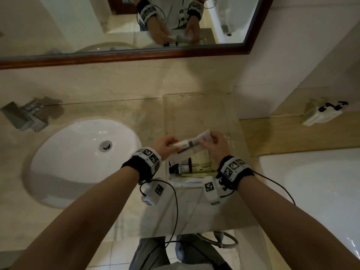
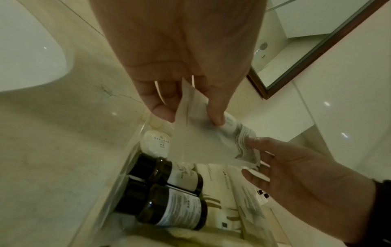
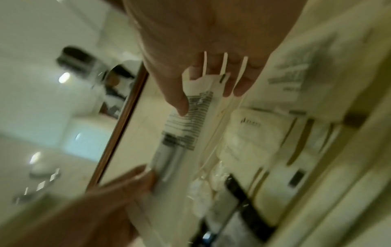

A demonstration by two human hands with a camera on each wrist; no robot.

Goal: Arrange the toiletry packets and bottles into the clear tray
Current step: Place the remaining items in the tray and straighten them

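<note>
At centre frame we hold one white packet (image 1: pixel 191 143) above the clear tray (image 1: pixel 231 121), left grip (image 1: pixel 164 146) and right grip (image 1: pixel 215 146) each pinching an end. Only our left wrist view shows two dark bottles (image 2: pixel 169 197) lying inside the tray, lower centre.

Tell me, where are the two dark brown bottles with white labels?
In the left wrist view the two dark brown bottles with white labels lie side by side along the left wall of the clear plastic tray, beside cream paper packets, under the held packet.
</note>
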